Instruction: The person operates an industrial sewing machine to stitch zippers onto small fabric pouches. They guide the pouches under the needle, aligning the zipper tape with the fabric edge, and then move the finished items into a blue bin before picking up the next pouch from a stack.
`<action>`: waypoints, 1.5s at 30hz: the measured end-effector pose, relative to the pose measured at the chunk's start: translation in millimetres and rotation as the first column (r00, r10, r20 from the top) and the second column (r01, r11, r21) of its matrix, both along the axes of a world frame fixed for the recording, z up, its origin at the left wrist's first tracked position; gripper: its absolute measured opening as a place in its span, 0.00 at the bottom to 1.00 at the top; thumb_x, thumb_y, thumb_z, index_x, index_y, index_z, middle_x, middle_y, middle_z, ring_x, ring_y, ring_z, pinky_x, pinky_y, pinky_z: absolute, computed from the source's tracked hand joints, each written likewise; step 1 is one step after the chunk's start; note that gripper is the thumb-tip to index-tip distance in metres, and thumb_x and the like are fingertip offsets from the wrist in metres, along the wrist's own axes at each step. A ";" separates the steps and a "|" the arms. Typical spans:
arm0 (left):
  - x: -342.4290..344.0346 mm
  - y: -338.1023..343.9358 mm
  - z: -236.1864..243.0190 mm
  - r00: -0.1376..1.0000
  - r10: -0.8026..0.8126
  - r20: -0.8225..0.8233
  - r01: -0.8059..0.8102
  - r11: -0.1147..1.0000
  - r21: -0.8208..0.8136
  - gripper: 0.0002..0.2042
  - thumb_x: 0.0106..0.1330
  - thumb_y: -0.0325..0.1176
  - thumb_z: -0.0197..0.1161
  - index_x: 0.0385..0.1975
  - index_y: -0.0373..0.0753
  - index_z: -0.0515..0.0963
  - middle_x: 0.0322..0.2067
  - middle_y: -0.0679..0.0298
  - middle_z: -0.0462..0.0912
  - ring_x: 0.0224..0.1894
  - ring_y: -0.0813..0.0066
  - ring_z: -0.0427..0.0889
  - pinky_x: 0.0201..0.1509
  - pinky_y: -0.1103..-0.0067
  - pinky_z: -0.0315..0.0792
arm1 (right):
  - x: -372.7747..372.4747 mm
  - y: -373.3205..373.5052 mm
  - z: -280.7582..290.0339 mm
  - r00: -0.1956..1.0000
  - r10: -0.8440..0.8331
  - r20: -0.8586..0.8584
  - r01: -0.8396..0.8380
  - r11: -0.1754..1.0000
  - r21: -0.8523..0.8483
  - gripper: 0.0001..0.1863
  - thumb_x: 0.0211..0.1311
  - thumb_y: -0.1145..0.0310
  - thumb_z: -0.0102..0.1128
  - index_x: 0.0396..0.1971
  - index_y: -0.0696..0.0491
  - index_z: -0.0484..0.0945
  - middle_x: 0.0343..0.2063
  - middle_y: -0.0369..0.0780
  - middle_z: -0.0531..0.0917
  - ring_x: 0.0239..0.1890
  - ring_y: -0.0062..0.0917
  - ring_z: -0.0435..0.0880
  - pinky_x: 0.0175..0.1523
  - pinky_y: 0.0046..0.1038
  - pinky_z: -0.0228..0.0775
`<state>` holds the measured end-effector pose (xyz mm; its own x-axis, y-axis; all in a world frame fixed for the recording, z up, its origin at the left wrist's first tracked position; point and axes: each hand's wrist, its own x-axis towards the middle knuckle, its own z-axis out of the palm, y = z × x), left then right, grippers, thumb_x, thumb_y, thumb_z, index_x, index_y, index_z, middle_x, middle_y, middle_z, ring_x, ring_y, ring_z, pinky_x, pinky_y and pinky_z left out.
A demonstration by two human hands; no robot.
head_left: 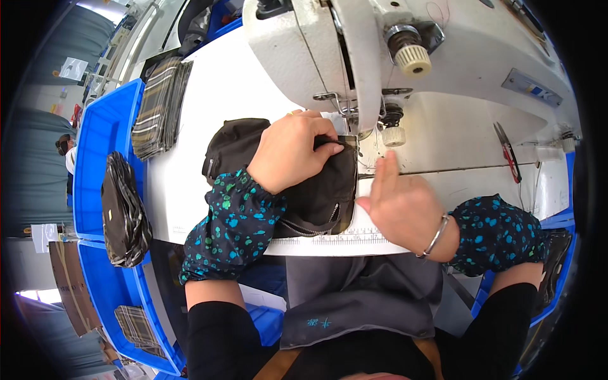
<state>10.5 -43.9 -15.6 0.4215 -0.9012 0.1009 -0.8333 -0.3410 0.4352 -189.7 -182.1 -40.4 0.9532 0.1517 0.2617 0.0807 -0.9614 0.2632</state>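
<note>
The L hand (291,151) is on a dark brown cloth piece (326,180) w/ zipper (310,227), which lies on the white tabletop (209,76), just left of & below the needle area of the sewing machine (294,47). Its thumb and index finger are pinched narrow on the cloth near the upper right corner. The R hand (408,206) is to the right of the cloth, apart from it: two fingers point forward close together, the thumb stands away from them, nothing is seen btw. them. This hand is blurred, so I can't tell for sure if it touches the tabletop. A ruler strip (364,238) runs along the front edge, partly below the cloth. Small snips (508,155) w/ red & black handle lie far right. On the left side are blue bins (104,130), w/ a plaid stack (163,107) and a dark cloth bundle (123,212) at the upper one.
</note>
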 end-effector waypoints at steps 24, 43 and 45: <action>-3.2 -6.8 -1.8 0.989 0.127 0.079 -0.126 0.992 -0.017 0.10 0.60 0.41 0.74 0.31 0.41 0.88 0.22 0.56 0.85 0.29 0.51 0.86 0.34 0.63 0.79 | 15.9 -3.6 -12.5 0.893 0.363 0.267 -0.395 0.915 0.077 0.16 0.56 0.69 0.65 0.38 0.67 0.87 0.42 0.61 0.88 0.16 0.20 0.79 0.22 0.21 0.70; -15.0 -12.4 5.0 0.960 0.260 0.101 -0.265 0.963 0.043 0.11 0.61 0.43 0.74 0.33 0.42 0.90 0.23 0.53 0.86 0.31 0.50 0.87 0.36 0.62 0.80 | 15.8 -2.4 -8.7 0.915 0.327 0.235 -0.344 0.938 0.038 0.15 0.58 0.69 0.65 0.37 0.68 0.87 0.42 0.63 0.88 0.14 0.17 0.76 0.20 0.21 0.67; -15.1 -10.8 0.8 0.960 0.247 0.130 -0.249 0.969 -0.002 0.11 0.62 0.42 0.73 0.32 0.41 0.90 0.27 0.54 0.87 0.35 0.51 0.87 0.39 0.62 0.79 | 15.5 -1.8 -8.8 0.919 0.322 0.227 -0.338 0.940 0.038 0.15 0.58 0.69 0.65 0.36 0.68 0.87 0.42 0.63 0.88 0.14 0.17 0.76 0.19 0.21 0.66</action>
